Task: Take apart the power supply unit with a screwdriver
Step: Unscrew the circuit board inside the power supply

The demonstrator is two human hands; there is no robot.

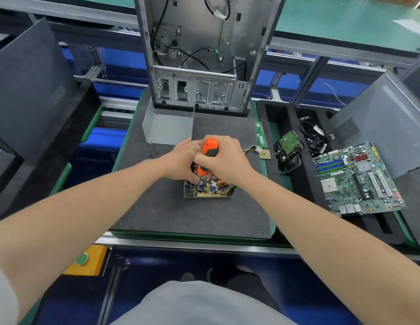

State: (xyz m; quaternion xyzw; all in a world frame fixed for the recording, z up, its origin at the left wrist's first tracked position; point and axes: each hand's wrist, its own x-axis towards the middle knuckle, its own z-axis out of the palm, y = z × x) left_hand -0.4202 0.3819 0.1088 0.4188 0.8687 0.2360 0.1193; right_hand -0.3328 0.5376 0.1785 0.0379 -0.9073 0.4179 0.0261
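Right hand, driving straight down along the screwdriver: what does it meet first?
The right hand grips the screwdriver, whose shaft points down into the open power supply unit. It would likely meet the circuit board near the unit's left end first. Exact depth is unclear.

Your screwdriver (210,144) has a glossy orange plastic handle with a matt black grip and a bare metal shaft. The power supply unit (187,194) shows dull sheet metal round a green circuit board (212,192). The mat (181,214) under it looks matt, dark, speckled and rough. At its far edge the computer case (195,90) is pale unpainted metal.
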